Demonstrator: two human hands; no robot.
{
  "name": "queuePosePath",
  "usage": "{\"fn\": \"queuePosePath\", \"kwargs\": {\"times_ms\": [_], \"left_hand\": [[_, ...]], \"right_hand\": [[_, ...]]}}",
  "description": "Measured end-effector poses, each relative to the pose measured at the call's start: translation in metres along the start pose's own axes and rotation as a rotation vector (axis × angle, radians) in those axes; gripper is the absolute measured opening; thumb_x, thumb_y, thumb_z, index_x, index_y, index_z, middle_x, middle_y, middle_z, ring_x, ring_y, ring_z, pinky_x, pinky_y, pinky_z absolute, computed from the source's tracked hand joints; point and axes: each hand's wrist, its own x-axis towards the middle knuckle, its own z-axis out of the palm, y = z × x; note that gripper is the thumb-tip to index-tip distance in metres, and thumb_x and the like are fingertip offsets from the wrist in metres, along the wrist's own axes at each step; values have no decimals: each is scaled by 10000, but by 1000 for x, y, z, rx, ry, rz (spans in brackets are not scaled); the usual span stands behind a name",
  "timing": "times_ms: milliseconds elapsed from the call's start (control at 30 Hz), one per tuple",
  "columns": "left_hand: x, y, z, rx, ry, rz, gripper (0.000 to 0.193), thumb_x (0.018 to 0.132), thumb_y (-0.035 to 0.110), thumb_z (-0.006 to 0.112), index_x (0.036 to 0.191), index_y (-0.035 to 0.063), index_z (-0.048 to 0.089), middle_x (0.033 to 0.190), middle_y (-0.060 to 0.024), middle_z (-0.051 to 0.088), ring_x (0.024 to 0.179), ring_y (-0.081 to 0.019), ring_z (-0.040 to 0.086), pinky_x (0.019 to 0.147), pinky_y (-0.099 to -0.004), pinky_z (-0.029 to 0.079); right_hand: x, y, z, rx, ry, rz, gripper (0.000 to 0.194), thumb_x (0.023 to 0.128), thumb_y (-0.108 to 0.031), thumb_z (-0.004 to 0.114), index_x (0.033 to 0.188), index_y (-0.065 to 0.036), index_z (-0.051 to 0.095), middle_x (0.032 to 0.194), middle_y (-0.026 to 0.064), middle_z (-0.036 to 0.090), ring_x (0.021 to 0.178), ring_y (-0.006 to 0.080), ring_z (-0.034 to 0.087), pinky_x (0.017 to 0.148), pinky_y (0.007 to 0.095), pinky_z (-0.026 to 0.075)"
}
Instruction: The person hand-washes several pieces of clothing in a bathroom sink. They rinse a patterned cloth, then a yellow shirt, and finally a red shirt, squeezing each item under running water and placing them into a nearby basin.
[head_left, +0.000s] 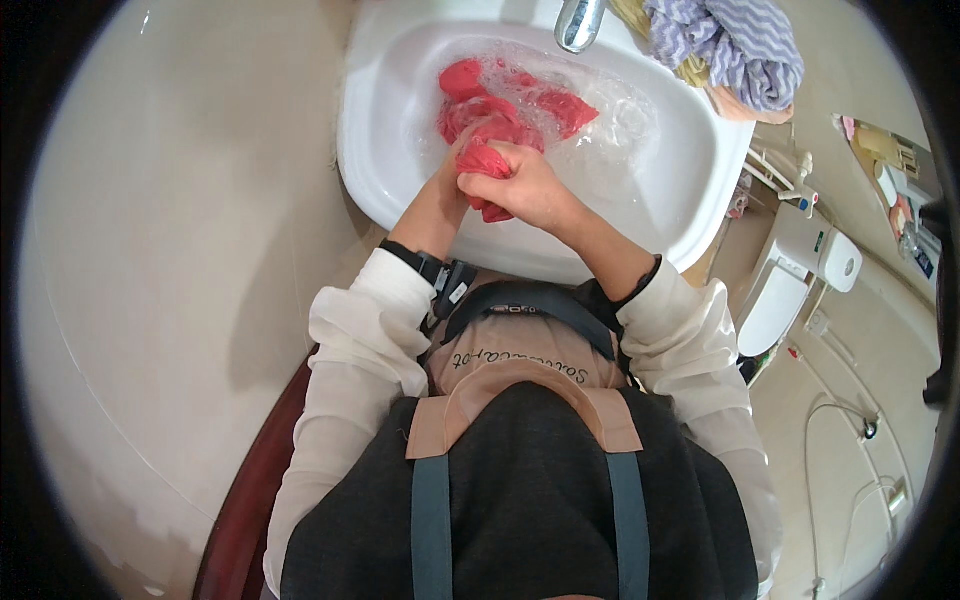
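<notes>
A wet red cloth (566, 112) lies bunched in the white washbasin (675, 202), partly under sudsy water. My right hand (529, 184) is closed around a gathered part of it, with a fold showing between thumb and fingers and an end hanging below. Close against it, my left hand (466, 142) also grips the cloth; most of its fingers are hidden by fabric and by the right hand. Both hands are over the near left part of the basin. The chrome faucet (580, 26) juts over the far rim.
A purple-and-white wavy-striped towel (750, 52) is heaped with other cloths at the basin's far right corner. To the right stand a white toilet (780, 300) and a wall valve (806, 202). A shower hose (808, 465) hangs lower right. Pale wall (172, 187) borders the left side.
</notes>
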Motion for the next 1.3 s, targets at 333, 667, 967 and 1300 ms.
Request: {"fn": "queuePosePath", "kwargs": {"times_ms": [333,667,967,1300], "left_hand": [[-36,16,19,202,28,206,474,877,276,518,1254,20,389,1205,-146,497,1043,-232,543,853,-383,470],[-28,9,-23,894,619,284,746,786,247,620,1363,55,188,1313,-196,342,1131,-322,426,898,-438,404],[-8,11,-8,208,243,-97,684,860,546,437,1363,128,235,1356,-114,337,1194,-335,394,912,-513,395],[-15,10,13,196,92,94,407,920,322,434,1218,44,440,1161,-113,534,1047,-244,534,923,-414,426]], "right_hand": [[51,66,-129,-817,800,81,486,725,-330,609,1106,-33,551,1104,270,474,1056,393,483,888,437,423],[63,98,-113,-897,350,155,457,727,-265,632,1152,-125,544,1143,211,514,1073,367,481,933,392,392],[51,50,-49,-235,265,-20,309,744,-256,612,969,-44,630,893,141,648,806,235,628,742,349,489],[42,34,-32,-879,561,-309,335,791,-362,590,972,-80,583,908,169,600,824,332,587,703,410,474]]}}
